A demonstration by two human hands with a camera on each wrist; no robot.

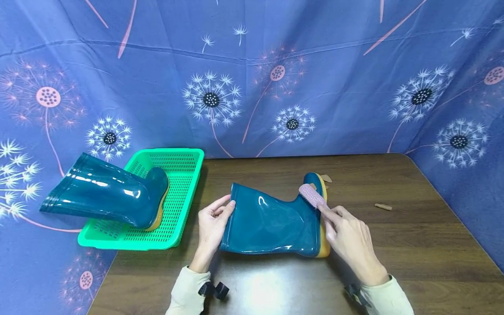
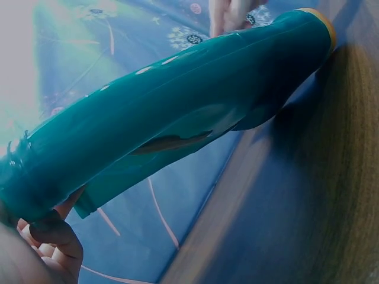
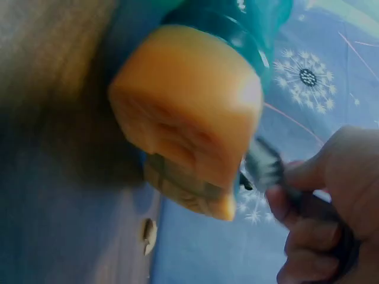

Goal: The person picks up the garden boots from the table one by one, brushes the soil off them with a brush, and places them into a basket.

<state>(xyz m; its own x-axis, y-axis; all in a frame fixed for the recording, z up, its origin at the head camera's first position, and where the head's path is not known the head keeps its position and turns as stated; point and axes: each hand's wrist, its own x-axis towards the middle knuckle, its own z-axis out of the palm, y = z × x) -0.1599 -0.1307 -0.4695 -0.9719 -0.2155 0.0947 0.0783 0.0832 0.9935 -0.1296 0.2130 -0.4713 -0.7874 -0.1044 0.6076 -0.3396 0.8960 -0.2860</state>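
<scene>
A teal rain boot point(image 1: 267, 223) with a yellow sole point(image 3: 183, 89) lies on its side on the wooden table point(image 1: 413, 253), its shaft towards the left. At the shaft's top edge, my left hand point(image 1: 212, 223) pinches the rim between thumb and fingers. My right hand point(image 1: 352, 240) grips the handle of a pink brush point(image 1: 310, 194), whose head rests over the boot's foot near the ankle. The right wrist view shows the fingers point(image 3: 314, 234) curled round the handle beside the sole. The side of the brush facing the boot is mostly hidden.
To the left, a green plastic basket point(image 1: 188, 210) holds a second teal boot point(image 1: 114, 192), whose shaft sticks out past the rim. Small brown bits lie on the table, among them a stick-like piece point(image 1: 383, 206) on the right. A blue dandelion-print cloth point(image 1: 334, 87) hangs behind.
</scene>
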